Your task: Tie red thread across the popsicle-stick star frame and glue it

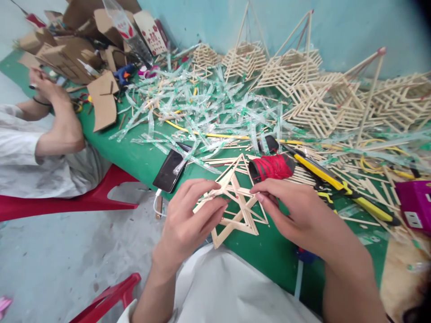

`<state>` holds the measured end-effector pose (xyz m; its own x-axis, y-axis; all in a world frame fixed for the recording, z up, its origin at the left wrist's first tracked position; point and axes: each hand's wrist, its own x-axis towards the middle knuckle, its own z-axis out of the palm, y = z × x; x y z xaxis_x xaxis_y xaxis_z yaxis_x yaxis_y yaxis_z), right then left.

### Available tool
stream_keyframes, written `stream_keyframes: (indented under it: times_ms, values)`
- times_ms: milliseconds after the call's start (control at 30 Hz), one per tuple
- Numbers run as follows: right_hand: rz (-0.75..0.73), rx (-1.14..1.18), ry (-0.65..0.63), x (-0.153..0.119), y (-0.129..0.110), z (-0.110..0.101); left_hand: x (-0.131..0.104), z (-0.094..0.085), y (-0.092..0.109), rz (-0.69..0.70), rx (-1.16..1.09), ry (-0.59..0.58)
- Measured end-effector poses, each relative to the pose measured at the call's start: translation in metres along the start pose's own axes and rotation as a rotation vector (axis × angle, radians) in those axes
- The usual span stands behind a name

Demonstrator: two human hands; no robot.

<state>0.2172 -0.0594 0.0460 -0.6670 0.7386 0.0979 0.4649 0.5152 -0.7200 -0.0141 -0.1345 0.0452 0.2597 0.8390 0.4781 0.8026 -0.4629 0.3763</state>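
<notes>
Green tabletop (133, 154) lies littered with plastic strips (215, 105) — at its near edge sits a wooden star (245, 208), the left hand (186, 220) and the right hand (301, 206) each pinching it in a narrow grip.

Left hand (188, 220): thumb and fingers pinching the left side of the star frame (249, 217).
Right hand (298, 202): fingertips closed at the frame's right side.
Tabletop (256, 256): green, under the frame.
Phone (169, 172): black, beyond the left hand.
Red-wound bundle (274, 167): just beyond the right hand.
Plastic strips (205, 101): heaped behind.
Stick lattices (316, 105): along the wall (208, 20).
Co-worker (20, 143): seated at left.
</notes>
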Motion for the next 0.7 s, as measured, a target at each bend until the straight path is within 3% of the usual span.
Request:
stream_keyframes:
  times_ms: [167,433,700]
  values:
    - [-0.029,0.009,0.088,-0.005,0.013,0.015,-0.007,0.004,0.003,-0.007,0.003,0.090]
    - [-0.166,0.258,-0.114,0.028,0.027,0.032,-0.009,0.013,0.005,-0.013,0.015,0.175]
    - [-0.222,0.342,-0.087,0.033,0.027,0.037,-0.005,0.015,0.007,-0.024,0.017,0.192]
